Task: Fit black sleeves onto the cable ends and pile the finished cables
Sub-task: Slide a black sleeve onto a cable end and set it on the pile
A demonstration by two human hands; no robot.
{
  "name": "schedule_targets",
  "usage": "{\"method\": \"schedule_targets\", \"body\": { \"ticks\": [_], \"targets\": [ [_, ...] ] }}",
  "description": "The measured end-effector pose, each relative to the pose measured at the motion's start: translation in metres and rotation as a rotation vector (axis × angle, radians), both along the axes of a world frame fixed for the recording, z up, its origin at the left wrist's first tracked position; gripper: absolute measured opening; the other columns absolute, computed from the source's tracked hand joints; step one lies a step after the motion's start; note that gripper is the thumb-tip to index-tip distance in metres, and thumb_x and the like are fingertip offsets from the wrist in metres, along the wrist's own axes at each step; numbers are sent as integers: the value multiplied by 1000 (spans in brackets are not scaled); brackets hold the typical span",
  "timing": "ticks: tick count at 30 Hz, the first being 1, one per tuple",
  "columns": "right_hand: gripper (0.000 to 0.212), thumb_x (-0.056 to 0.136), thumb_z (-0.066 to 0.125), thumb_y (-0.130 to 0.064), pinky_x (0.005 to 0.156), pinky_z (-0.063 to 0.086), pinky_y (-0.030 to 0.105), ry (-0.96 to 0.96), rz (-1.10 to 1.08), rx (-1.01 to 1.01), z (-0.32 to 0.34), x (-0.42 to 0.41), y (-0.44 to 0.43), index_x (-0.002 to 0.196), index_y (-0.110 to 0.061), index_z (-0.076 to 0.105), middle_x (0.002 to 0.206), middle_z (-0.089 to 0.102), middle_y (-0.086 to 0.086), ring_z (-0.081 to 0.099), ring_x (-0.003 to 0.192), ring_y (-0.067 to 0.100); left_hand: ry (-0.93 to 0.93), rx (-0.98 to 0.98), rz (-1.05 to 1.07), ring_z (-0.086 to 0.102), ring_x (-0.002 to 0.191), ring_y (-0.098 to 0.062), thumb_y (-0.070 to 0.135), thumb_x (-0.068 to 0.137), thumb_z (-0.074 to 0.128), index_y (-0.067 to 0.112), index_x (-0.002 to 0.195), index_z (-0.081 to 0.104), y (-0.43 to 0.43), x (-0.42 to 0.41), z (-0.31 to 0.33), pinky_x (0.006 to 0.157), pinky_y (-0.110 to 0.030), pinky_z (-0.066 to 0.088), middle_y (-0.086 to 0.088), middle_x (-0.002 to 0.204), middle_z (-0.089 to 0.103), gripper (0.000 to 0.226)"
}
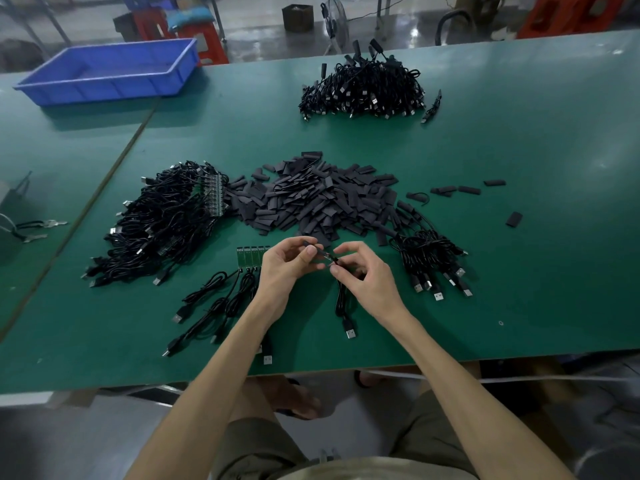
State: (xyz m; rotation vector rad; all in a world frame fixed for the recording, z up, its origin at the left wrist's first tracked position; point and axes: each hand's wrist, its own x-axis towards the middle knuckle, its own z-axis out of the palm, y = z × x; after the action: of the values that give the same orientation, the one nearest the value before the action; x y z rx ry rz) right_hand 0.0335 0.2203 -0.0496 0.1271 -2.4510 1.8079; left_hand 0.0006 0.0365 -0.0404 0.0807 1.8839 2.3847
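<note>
- The sleeve pile point(311, 199) blocks mid-table, straight ahead.
- A cable heap point(162, 220) fills the left, touching the sleeve pile.
- A row of cables point(214, 299) takes up the near left.
- Sleeved cables point(429, 258) crowd the near right.
- One cable point(346, 317) trails near centre.
- Bare mat point(554, 289) lies open further right, and between the sleeve pile and the far pile point(363, 88).
- A bin point(107, 71) stands far left.
</note>
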Motion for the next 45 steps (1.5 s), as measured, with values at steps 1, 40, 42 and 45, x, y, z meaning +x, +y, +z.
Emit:
{"method": "schedule_targets", "body": {
  "ticks": [1,40,42,45],
  "targets": [
    [23,92,78,-24,77,54,20,5,-3,-19,0,1,0,112,-28,67,92,77,-11,71,85,8,-1,-8,-5,71,102,-31,7,94,68,-6,115,67,0,0,0,84,-38,61,-19,108,73,24],
    [8,89,78,-6,84,60,29,8,-68,-144,0,1,5,96,-12,79,89,79,-3,75,88,14,2,-78,-87,73,90,-33,9,94,71,-7,112,64,2,2,-2,87,-37,60,-21,106,74,25],
    [8,89,78,-6,84,60,29,5,-71,-131,0,1,5,96,-10,79,88,79,-3,75,86,13,3,-83,-89,73,90,-33,9,93,71,-6,111,65,2,3,-2,86,-37,60,-21,105,75,24],
    [7,89,78,-5,81,59,27,10,-68,-111,1,1,4,95,-10,80,87,79,-2,74,84,13,7,-108,-83,74,88,-32,8,94,69,-6,110,65,4,4,-1,85,-38,60,-20,103,75,22]
  ]
}}
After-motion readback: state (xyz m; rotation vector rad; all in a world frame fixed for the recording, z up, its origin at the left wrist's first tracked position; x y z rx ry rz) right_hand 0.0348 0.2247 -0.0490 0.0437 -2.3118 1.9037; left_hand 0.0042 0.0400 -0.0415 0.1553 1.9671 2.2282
